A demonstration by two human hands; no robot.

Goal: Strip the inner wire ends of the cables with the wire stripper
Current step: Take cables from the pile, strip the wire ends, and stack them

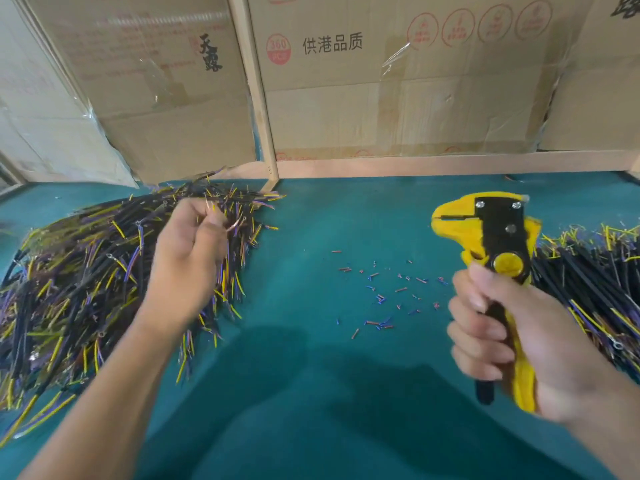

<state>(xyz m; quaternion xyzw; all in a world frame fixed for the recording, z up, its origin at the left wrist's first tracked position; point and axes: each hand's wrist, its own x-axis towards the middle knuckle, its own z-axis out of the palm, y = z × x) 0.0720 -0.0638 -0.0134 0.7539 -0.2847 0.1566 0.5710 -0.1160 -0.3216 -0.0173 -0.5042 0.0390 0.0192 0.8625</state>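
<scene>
A large pile of black cables (79, 271) with yellow, purple and brown inner wires lies on the left of the green mat. My left hand (187, 258) hovers over its right side, fingers curled, pinching the thin wire ends of one cable (236, 223). My right hand (512, 344) grips the handles of the yellow and black wire stripper (485, 230), held upright above the mat with its jaws pointing left and nothing between them. A second pile of black cables (588, 278) lies behind my right hand at the right edge.
Several small red and blue insulation scraps (381, 296) are scattered on the green mat (311, 393) between my hands. Cardboard boxes (381, 81) and a wooden frame (256, 98) stand along the back edge of the table.
</scene>
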